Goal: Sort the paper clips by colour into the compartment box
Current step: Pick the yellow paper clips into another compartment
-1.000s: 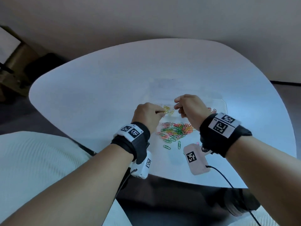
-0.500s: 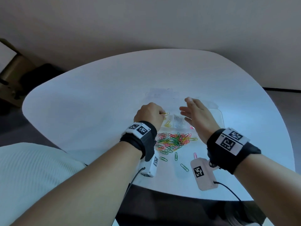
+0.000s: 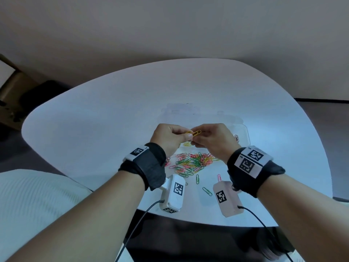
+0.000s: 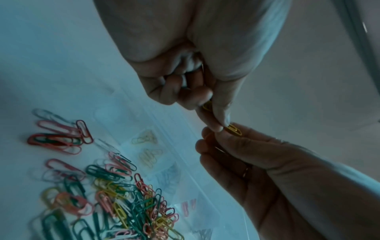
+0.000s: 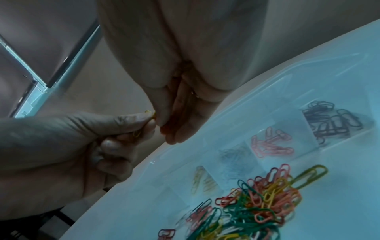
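Note:
My left hand [image 3: 186,136] and right hand [image 3: 201,135] meet in the air above the near edge of the clear compartment box [image 3: 244,132]. Between them are two yellow paper clips [image 3: 194,132] that appear linked; each hand pinches one end. The left wrist view shows my left thumb and forefinger on a yellow clip [image 4: 234,129], with the right hand [image 4: 246,154] below it. In the box lie dark blue clips [image 5: 329,120], pink clips [image 5: 271,144], pale clips [image 5: 234,155] and yellow clips [image 5: 203,180]. A mixed pile of clips [image 3: 192,161] sits in front of the box.
The white table [image 3: 113,120] ends close to my body. Loose green clips [image 3: 206,190] and a pink clip [image 3: 219,176] lie near that edge. Two tagged wrist units [image 3: 172,193] [image 3: 227,198] hang with cables. A cardboard box [image 3: 11,91] stands at far left.
Half a second ago my right hand was spread open over the box while the left held a yellow clip. The right hand has come back and now pinches the clips with the left.

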`<act>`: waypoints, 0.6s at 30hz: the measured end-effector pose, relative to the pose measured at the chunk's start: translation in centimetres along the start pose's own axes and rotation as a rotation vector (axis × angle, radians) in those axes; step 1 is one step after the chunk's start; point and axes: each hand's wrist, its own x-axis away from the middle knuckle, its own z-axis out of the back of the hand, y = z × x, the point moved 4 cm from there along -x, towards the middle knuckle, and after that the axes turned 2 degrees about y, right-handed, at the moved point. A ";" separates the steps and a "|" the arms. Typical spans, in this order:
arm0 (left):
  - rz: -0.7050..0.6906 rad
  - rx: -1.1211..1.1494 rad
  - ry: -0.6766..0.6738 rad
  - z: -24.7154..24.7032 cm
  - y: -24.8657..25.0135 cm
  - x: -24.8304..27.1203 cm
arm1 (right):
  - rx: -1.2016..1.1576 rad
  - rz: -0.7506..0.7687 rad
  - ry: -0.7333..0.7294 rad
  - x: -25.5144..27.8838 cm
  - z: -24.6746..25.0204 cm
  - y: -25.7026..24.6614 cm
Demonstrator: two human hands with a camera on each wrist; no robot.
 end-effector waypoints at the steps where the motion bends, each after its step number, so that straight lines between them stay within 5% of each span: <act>1: -0.002 -0.022 0.006 -0.1 -0.1 0.0 | 0.009 -0.011 0.020 0.1 0.2 0.1; 7: -0.067 -0.436 0.131 -0.1 0.3 -1.3 | 0.104 -0.112 0.289 0.3 5.3 2.3; 11: -0.038 -0.657 0.058 -1.0 0.4 -2.4 | 0.016 -0.145 0.392 0.6 8.4 3.2; 14: 0.004 -0.755 -0.041 -1.6 -0.2 -2.7 | -0.010 -0.112 0.466 1.0 9.6 2.9; 18: -0.091 -0.723 0.030 -0.7 0.7 -2.0 | 0.154 0.024 0.525 1.2 8.9 1.8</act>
